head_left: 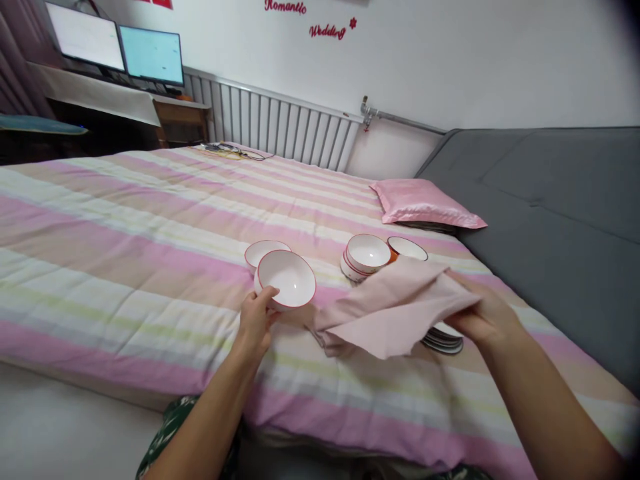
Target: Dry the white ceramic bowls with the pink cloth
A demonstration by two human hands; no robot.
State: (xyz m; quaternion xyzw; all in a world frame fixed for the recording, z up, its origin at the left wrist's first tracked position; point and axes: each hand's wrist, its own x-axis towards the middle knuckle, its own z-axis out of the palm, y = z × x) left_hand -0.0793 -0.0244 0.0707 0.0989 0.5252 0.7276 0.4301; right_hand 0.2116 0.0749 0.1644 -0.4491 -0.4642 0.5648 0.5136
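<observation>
My left hand (257,320) grips a white bowl (287,279) with a red rim, thumb over its near edge, the bowl tilted toward me. Just behind it, partly covered, is another white bowl (265,252). In my right hand (483,310) is a pink cloth (390,307), pinched at its right end and draped leftward. Beyond the cloth sits a stack of red-rimmed bowls (367,252). Beside that stack is a dark-rimmed white bowl (409,249), with something orange between them. Under the cloth's right side, several stacked plates (444,340) show only in part.
Everything rests on a bed with a striped cover (165,267). A pink pillow (425,202) lies near the grey headboard (545,207). Cables (233,152) lie at the far edge, before a radiator (280,123). At the back left, a desk holds two monitors (151,55).
</observation>
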